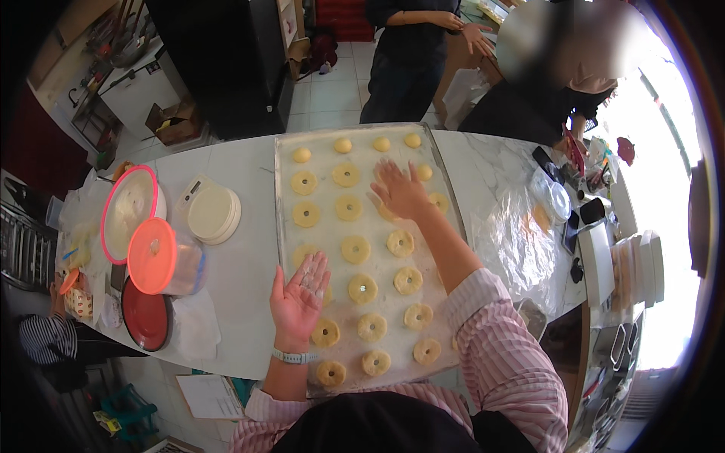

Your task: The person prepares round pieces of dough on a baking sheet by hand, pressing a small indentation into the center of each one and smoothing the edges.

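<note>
A large tray (291,143) lies on the table in front of me, with several rows of ring-shaped dough pieces (356,249) and several round dough balls (343,145) along its far end. My right hand (400,189) is stretched over the tray's far right part, palm down with fingers spread. Whatever lies under that palm is hidden. Palm up, my left hand (300,298) hovers above the tray's left side, fingers extended and floury white patches on them. Neither hand grips anything. One dough ring (304,254) shows partly beyond the left fingertips.
Left of the tray stand a kitchen scale (211,210), a tub with an orange lid (153,257), a pink-rimmed bowl (132,208) and a red round pan (146,317). Clear plastic sheeting (521,241) lies at the right. Two people stand beyond the table; another is at far left.
</note>
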Demonstrator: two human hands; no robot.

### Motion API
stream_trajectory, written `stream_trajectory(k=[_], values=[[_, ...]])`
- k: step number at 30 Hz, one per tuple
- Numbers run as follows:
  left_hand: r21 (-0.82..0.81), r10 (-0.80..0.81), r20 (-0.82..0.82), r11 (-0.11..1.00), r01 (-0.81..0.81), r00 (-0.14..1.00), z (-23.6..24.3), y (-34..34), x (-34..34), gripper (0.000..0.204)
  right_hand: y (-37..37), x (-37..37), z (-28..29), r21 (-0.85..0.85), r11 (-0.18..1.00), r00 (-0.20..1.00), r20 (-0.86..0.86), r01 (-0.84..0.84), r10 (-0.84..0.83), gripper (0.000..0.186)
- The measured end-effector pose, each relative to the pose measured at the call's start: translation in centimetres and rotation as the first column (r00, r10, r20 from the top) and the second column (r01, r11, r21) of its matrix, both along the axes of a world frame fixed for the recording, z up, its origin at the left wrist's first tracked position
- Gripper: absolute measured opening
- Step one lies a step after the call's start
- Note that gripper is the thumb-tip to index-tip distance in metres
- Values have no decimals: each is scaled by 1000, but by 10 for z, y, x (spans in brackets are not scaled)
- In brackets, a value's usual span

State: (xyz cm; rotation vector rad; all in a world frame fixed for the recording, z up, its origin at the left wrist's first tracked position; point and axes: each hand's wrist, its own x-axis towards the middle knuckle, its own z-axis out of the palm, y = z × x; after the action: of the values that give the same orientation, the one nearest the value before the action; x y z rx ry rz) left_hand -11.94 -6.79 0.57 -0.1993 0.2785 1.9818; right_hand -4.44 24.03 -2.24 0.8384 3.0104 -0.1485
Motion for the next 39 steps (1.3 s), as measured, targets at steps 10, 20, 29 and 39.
stream_trajectory(k=[10,20,29,39], values=[[-11,12,-5,1000,-12,1000,-3,-6,6,59,23,1,-9,-41,997,966,-248,61,-70,41],[-18,45,49,999,-44,998,-8,-18,7,52,24,12,5,129,984,933,-352,126,-74,23],[-47,32,24,998,-31,999,-9,-24,10,49,12,10,12,113,991,988,-150,65,-47,21],[-374,-210,-316,924,81,925,5,6,45,37,-104,41,22,-472,867,935,-355,-160,-21,31]])
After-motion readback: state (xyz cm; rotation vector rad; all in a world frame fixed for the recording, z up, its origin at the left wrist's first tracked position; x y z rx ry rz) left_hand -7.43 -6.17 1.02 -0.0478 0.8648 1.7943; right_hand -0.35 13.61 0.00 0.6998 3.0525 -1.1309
